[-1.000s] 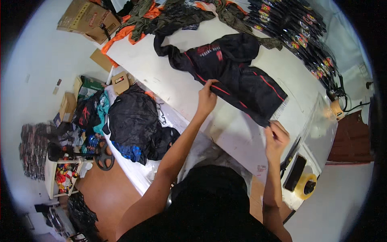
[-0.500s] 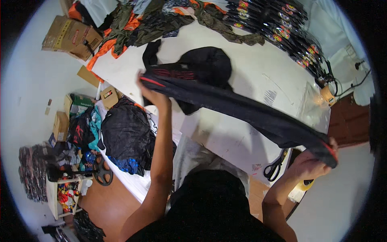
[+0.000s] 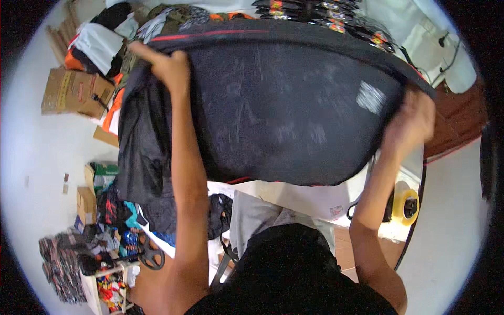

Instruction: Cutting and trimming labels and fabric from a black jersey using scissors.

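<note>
A black garment with red piping is stretched wide above the table between my two hands. Thin cloth lets a pale patch of the tabletop print show through near its right side. My left hand grips its upper left part, with the thumb side toward the red strip. At the upper right edge my right hand is closed on the cloth, blurred by motion. A loose dark fold, perhaps a sleeve, hangs down at the left of my left forearm. Most of the tabletop is hidden under the cloth.
The white table shows along its front edge, with a yellow tape roll at the right corner. Black packaged items and a heap of clothing lie at the back. A cardboard box and a small wheel are at left.
The garment was a narrow band slanting down to the right; now it is lifted and opened into a broad sheet. Both hands have moved up, the right one much farther.
</note>
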Motion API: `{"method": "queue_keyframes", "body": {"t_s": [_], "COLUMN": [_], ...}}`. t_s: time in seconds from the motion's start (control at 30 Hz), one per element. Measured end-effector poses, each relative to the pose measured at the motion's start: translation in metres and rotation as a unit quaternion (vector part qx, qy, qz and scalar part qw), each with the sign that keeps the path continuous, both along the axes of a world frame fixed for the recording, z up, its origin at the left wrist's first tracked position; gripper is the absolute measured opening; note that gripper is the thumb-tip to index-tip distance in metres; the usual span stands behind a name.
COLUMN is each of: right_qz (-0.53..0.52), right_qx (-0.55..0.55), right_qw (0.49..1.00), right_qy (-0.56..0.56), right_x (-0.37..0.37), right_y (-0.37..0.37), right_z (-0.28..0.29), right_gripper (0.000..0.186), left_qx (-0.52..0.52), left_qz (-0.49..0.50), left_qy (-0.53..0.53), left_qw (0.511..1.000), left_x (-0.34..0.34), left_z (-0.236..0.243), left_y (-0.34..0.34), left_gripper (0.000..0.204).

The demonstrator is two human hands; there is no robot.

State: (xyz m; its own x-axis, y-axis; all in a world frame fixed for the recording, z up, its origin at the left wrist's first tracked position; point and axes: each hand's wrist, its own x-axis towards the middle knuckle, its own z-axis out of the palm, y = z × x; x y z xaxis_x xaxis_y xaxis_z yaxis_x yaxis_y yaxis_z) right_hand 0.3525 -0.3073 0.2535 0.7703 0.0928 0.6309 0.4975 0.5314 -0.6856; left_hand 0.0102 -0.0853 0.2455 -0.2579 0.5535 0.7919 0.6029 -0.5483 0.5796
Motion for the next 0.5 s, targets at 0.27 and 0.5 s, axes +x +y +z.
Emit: {"method": "queue_keyframes", "body": {"t_s": [0.27,0.5], "right_qz": [0.103,0.090], "right_qx": [-0.303,-0.518], "right_qw": [0.935,0.761], "right_qy": [-0.150,-0.381], "right_x": [-0.013,-0.080], "right_y": [0.063,0.037], "right_z": [-0.122,-0.234], "right_gripper": [0.059,0.068], "left_qx": [-0.274,-0.247], "left_qz": [-0.208,-0.029], "left_qy": [0.335,0.370], "left_qw": [0.877,0.895], "left_x": [0.059,0.029], "left_z": [-0.178,-0.234], "left_y": [0.030,-0.033], "left_gripper": [0.081,0.067]}}
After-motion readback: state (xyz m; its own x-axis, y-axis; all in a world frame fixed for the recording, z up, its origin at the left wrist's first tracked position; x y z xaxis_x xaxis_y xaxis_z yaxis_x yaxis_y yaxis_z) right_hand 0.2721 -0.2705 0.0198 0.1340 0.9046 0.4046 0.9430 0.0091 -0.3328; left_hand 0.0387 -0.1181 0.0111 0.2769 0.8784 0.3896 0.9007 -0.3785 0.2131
